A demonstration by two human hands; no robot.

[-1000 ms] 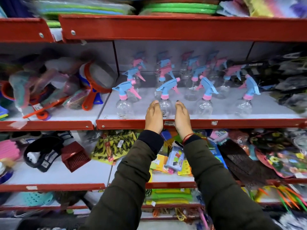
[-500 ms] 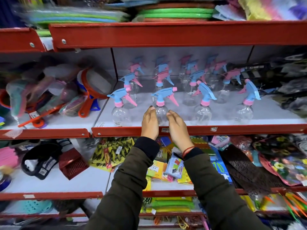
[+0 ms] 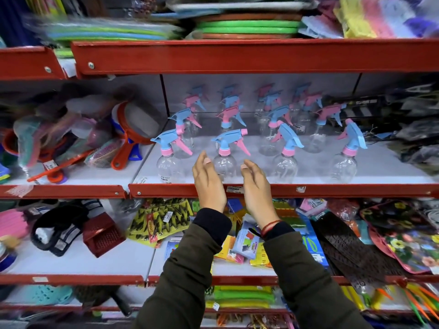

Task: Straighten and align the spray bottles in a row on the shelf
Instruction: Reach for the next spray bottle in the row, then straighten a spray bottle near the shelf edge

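Note:
Several clear spray bottles with blue and pink trigger heads stand in rows on a white shelf with a red front lip (image 3: 332, 189). In the front row, one bottle (image 3: 224, 160) stands between my hands. My left hand (image 3: 208, 184) is just left of it and my right hand (image 3: 255, 186) just right, both with fingers apart and off the bottle. Other front bottles stand at the left (image 3: 167, 166), right of centre (image 3: 285, 162) and far right (image 3: 344, 162); the two right ones have nozzles turned another way.
Left of the bottles lie sieves and plastic kitchen tools (image 3: 128, 136). Dark packaged goods (image 3: 415, 129) crowd the right end. A red shelf beam (image 3: 237, 57) hangs overhead. The lower shelf holds packets, a red basket (image 3: 102, 233) and floral mats.
Both hands have come off the front centre bottle and drawn back toward the shelf lip, fingers spread. The view has tilted, so the shelf sits lower in frame.

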